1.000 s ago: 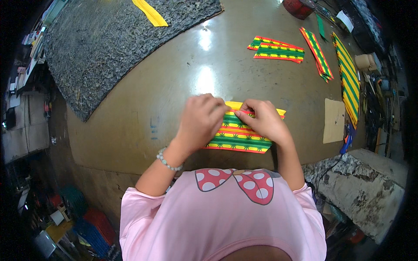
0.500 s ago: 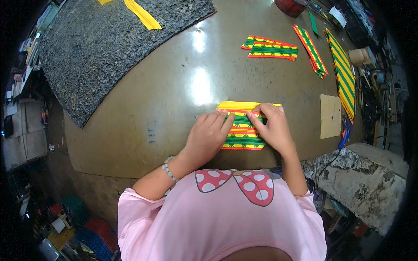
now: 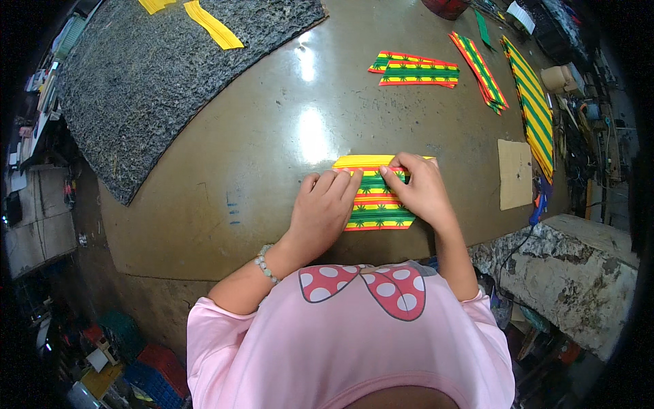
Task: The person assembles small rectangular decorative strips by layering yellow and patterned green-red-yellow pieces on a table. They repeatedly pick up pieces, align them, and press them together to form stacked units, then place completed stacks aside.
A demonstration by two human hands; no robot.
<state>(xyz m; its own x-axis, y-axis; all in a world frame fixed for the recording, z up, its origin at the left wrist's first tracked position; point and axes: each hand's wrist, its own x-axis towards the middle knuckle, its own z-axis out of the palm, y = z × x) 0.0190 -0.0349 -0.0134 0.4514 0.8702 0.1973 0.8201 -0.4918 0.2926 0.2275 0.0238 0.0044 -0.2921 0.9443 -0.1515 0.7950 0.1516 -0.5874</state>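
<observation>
- Nearest was a person in a pale pink shirt [image 3: 368,341] printed with a red, white-dotted bow, and a pale beaded bracelet [image 3: 266,264] circled the left wrist.
- The left hand [image 3: 324,204] lay with fingers side by side, their tips on the left part of the strips; its thumb was hidden, so I couldn't tell whether it pinched anything.
- The right hand [image 3: 420,189] was bent, thumb tip and forefinger close together over the upper border; whether cloth was caught between them I couldn't tell.
- Under both hands, at the near side of the brown, glossy tabletop [image 3: 266,157], were green, yellow and red leaf-patterned strips [image 3: 379,218], with a plain yellow strip [image 3: 361,161] along their far edge.
- Off to the right were a tan cardboard rectangle [image 3: 516,176] and, beside it, a blue corded tool [image 3: 538,204].
- Farther out lay overlapping leaf-patterned pieces [image 3: 422,72], a slim slanted bundle [image 3: 480,73] of similar ones, and long yellow-and-green striped pieces [image 3: 531,102].
- At far left, a rough grey slab [image 3: 163,95] bore yellow bands [image 3: 212,24].
- Farthest right of centre were a narrow green strip [image 3: 483,28] and a dark red container [image 3: 446,5].
</observation>
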